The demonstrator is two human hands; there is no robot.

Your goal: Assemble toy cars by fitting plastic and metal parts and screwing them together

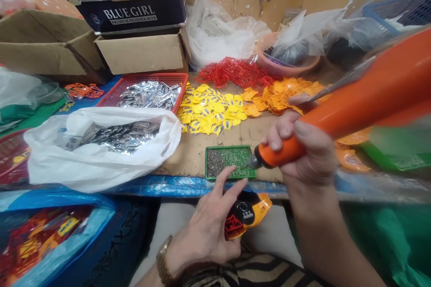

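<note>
My right hand (pixel 308 148) is wrapped round an orange electric screwdriver (pixel 333 121), its tip pointing left and down over a small green tray (pixel 232 176). Tiny dark screws (pixel 214 163) lie heaped in the tray's left part. Below the table edge, above my lap, my left hand (pixel 212 219) grips a plastic toy part (pixel 247 210) in black, yellow-orange and red. The index and middle fingers of that hand stretch up towards the tray's front rim. Part of the toy is hidden behind the fingers.
Yellow pieces (pixel 212 110), orange pieces (pixel 286 94) and red frames (pixel 232 71) are piled behind the tray. A red basket (pixel 184 94) and a white bag (pixel 164 152) hold silvery pieces to the left. Cardboard boxes (pixel 144 51) stand at the back left; a blue bag (pixel 77 242) hangs front left.
</note>
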